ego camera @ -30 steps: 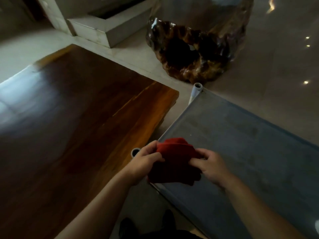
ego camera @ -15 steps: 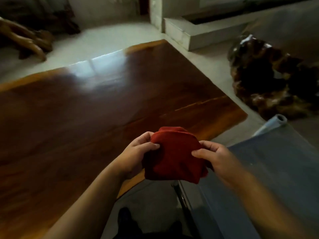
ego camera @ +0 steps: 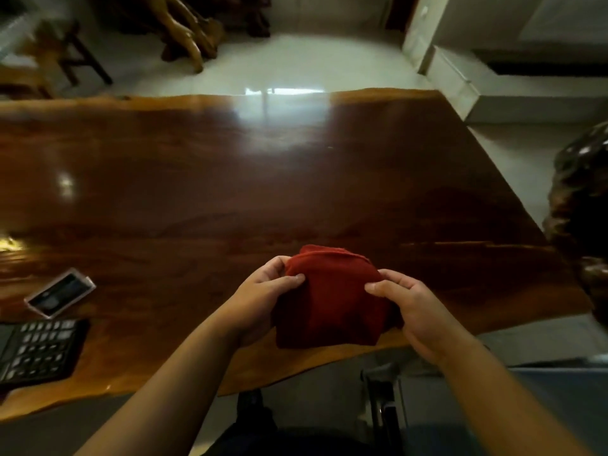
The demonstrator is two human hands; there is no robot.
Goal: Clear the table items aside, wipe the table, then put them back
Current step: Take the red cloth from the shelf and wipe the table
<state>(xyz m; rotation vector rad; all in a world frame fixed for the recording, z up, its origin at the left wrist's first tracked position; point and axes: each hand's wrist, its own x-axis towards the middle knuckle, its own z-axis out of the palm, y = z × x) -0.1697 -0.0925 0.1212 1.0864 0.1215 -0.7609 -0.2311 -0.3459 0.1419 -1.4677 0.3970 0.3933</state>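
1. Pale glossy floor tiles are reflecting window light beyond the far edge.
2. A gnarled root-wood carving is standing on the floor at the back.
3. A dark wooden chair is sitting far left.
4. A white raised platform is running along the right.
5. A knotted burl piece is showing at the right edge.

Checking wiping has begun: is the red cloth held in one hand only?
No, the left hand and right hand both grip the red cloth.

The scene is dimly lit. Pale light from the far side is mirrored as glare on the floor and on the polished table. Edges are bowed by wide-angle distortion, and the corners are darkened and softly blurred.
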